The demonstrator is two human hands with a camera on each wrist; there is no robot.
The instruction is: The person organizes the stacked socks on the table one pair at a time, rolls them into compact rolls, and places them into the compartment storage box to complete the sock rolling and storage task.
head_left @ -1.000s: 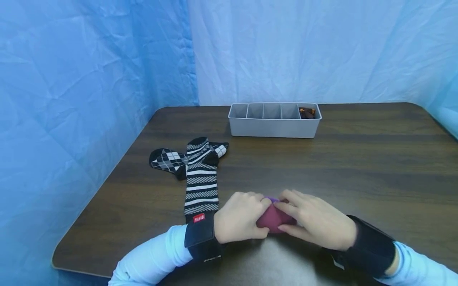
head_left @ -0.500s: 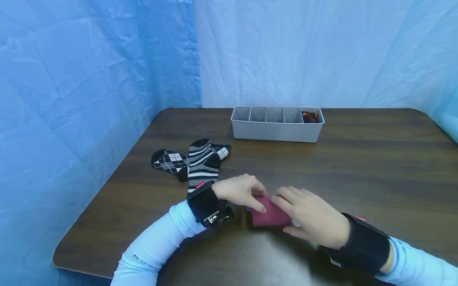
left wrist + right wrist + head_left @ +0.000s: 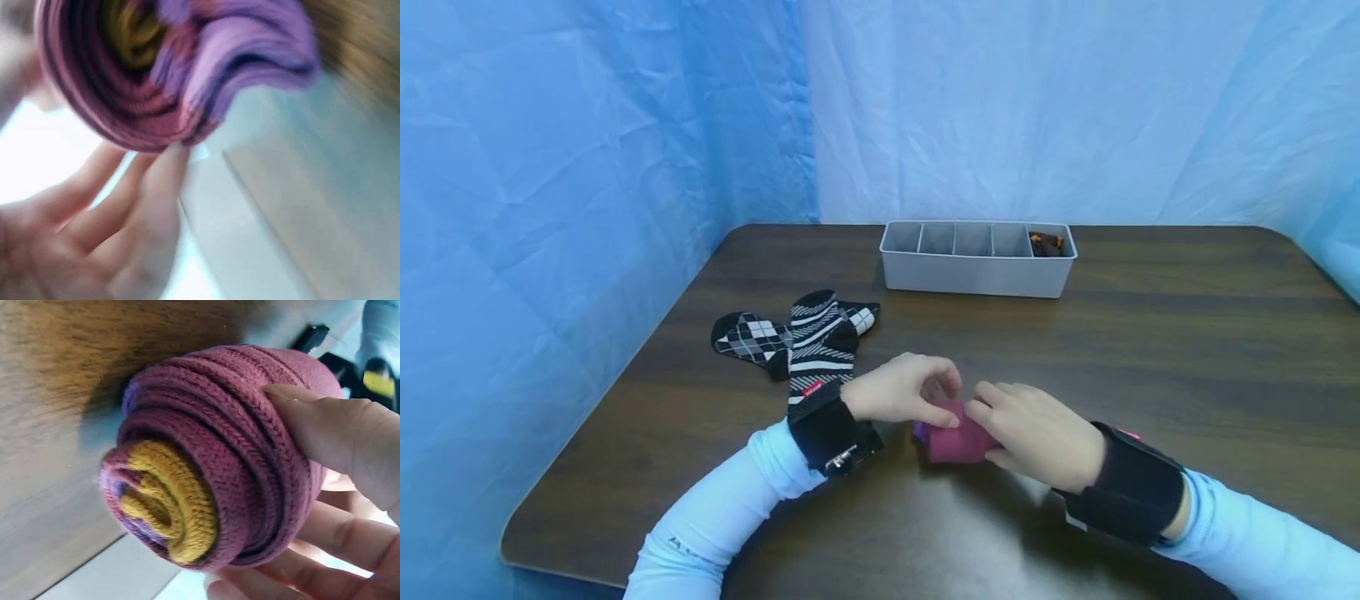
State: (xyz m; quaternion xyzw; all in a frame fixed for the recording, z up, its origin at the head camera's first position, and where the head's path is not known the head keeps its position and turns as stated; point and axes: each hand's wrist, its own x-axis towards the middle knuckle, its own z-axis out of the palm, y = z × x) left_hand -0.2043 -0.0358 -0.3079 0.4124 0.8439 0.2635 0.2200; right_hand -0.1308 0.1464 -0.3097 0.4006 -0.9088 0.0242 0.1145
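A rolled-up pair of maroon socks lies near the front of the table between my two hands. In the right wrist view the roll shows a yellow spiral at its end; a loose purple fold sticks out at its other end in the left wrist view. My left hand holds the roll's left end, thumb on the near side and fingertips under the rim. With thumb and curled fingers, my right hand grips the right end. Black striped socks lie partly beneath my left wrist, across argyle socks.
At the back of the table stands a grey divided box, with a dark brown and orange bundle in its rightmost compartment. Blue sheeting hangs along the left and back edges.
My left hand has shifted away from me, to the far left of the roll. The sock roll has turned and now lies sideways, and the right hand has moved slightly left.
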